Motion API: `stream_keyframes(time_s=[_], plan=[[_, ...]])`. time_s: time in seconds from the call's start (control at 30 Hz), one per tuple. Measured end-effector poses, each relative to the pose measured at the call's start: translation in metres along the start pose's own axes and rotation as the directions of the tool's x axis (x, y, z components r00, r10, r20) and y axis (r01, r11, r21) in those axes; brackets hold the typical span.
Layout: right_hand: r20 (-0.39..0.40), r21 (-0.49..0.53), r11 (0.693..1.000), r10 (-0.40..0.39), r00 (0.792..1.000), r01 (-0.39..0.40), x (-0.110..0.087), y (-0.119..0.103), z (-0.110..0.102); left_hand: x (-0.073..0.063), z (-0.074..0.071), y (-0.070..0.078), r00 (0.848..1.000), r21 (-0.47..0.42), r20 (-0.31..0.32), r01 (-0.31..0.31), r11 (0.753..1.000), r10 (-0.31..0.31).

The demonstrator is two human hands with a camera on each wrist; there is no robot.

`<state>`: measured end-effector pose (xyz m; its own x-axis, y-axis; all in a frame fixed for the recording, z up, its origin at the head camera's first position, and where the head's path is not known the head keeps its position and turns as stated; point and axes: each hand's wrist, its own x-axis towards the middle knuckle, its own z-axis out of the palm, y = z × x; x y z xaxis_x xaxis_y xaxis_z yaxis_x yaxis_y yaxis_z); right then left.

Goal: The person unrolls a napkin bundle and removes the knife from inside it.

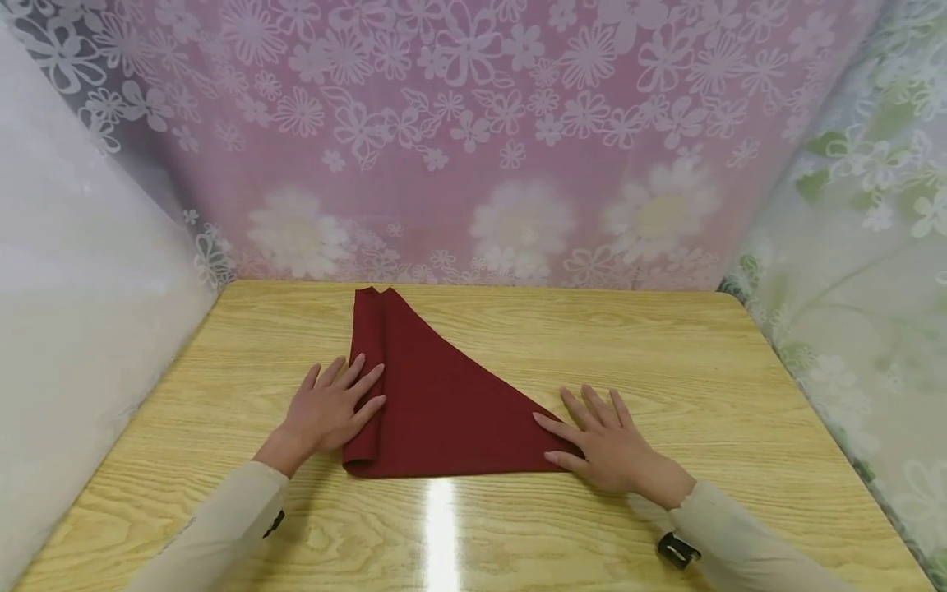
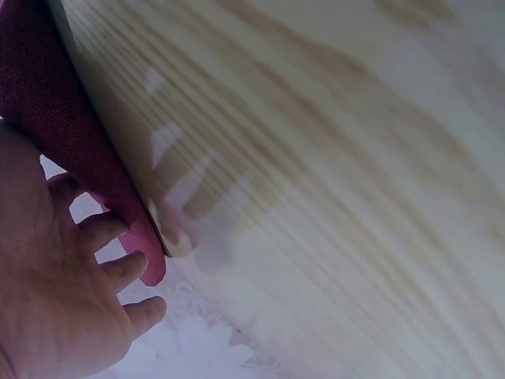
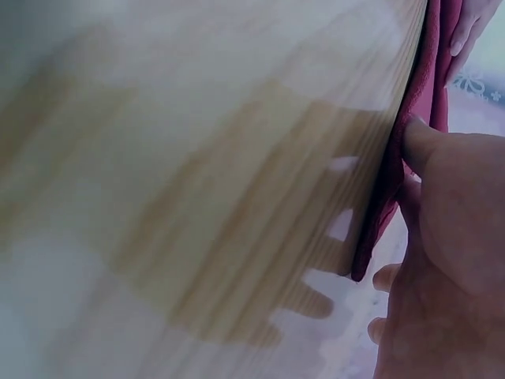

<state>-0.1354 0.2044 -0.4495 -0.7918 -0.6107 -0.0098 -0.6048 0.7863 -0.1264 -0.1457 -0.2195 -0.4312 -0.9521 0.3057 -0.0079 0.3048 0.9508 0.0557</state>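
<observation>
A dark red cloth (image 1: pixel 451 403) lies on the table in a roughly triangular shape, its left side turned over into a long upright strip and its point at the right. On that folded strip my left hand (image 1: pixel 325 411) rests with spread fingers. My right hand (image 1: pixel 610 444) touches the right corner, thumb and forefinger on the cloth and the other fingers over bare wood. The left wrist view has the cloth (image 2: pixel 79 126) edge beside the left hand (image 2: pixel 63 276). In the right wrist view, the right thumb and forefinger meet the cloth (image 3: pixel 387 181).
The wood-grain table (image 1: pixel 651 345) extends around the cloth on all sides. A pink flowered curtain (image 1: pixel 473 164) hangs behind it, with a pale sheet (image 1: pixel 81 271) at the left and a leafy patterned one (image 1: pixel 866 271) at the right.
</observation>
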Motion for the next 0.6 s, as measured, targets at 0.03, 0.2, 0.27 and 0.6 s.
stream_keyframes(time_s=[0.03,0.2,0.27,0.6], plan=[[0.006,0.002,1.0,0.01,1.0,-0.01,-0.002,0.0,-0.002,0.001,0.0,0.002,1.0,0.001,0.001,-0.002,1.0,0.002],[0.048,0.012,0.999,0.042,0.998,-0.043,-0.011,-0.001,-0.013,0.01,0.001,0.012,1.0,0.009,0.018,-0.007,1.0,0.007],[0.045,0.016,0.999,0.045,0.998,-0.046,-0.015,0.002,-0.016,0.014,0.001,0.016,1.0,0.012,0.023,-0.012,1.0,0.011],[0.004,0.037,0.997,0.066,0.998,-0.066,-0.031,0.022,-0.011,0.033,0.002,0.036,0.997,0.016,0.069,-0.028,0.999,0.027]])
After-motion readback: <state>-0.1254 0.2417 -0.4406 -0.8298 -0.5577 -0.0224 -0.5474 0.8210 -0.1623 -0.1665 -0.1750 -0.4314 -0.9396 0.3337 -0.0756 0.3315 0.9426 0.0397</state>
